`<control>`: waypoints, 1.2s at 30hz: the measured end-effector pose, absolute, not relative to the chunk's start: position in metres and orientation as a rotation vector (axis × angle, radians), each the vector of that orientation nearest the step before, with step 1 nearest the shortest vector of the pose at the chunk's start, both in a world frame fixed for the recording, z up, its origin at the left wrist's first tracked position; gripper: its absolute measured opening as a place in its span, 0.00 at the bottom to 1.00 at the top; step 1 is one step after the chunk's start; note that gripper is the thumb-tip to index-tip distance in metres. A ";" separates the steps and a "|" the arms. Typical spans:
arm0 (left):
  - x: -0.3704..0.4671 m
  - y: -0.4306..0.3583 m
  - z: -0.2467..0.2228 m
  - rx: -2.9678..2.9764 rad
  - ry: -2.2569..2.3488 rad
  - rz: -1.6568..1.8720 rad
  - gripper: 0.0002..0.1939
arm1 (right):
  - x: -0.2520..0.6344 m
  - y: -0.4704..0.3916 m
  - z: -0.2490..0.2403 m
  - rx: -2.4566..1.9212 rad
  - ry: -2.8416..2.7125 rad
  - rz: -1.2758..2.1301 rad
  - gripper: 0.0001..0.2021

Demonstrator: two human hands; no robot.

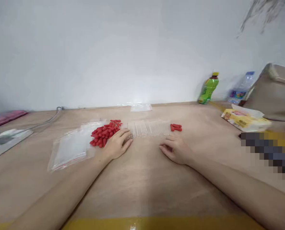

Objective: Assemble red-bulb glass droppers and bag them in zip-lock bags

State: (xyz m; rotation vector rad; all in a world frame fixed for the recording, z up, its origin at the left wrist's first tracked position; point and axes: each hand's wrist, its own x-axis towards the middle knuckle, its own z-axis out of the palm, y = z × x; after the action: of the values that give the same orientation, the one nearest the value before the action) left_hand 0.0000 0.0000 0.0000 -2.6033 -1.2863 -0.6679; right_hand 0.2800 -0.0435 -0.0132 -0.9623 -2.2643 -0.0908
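My left hand [118, 143] lies open on the table, its fingers at the left end of a row of thin clear tubes [147, 128]. Beside it and partly behind it is a heap of small red bulb-shaped pieces [104, 132] that look like rubber dropper bulbs. Just in front of the row's right end rests my right hand [177, 149], loosely curved, with a gap between thumb and fingers and nothing visible in it. Several more red bulbs [176, 127] lie beyond its fingers, at the right end of the tubes.
Clear plastic bags [70, 148] lie left of the heap, and another bag [141, 107] lies by the wall. On the right stand a green bottle [208, 88], a clear bottle [242, 88], a tissue pack [245, 119] and a beige box-like object [272, 92]. A cable [46, 121] runs at left.
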 end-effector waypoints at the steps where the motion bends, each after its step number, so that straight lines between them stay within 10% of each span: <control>1: 0.000 0.000 0.000 -2.601 -1.284 -0.678 0.18 | 0.280 -0.041 -0.015 -0.984 -2.210 -0.147 0.07; 10: 0.003 0.004 -0.001 -2.615 -1.252 -0.749 0.15 | 0.301 -0.006 -0.019 -1.390 -1.766 -0.547 0.09; 36: 0.048 0.053 0.026 -1.988 -1.989 -0.327 0.20 | 0.334 0.038 -0.025 -1.854 -1.561 0.101 0.13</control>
State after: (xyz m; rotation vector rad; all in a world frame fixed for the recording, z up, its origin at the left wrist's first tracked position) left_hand 0.0480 0.0535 0.0257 -1.9881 -1.9891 -0.3267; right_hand 0.3343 0.0377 -0.0255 -1.8537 -1.5609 0.1011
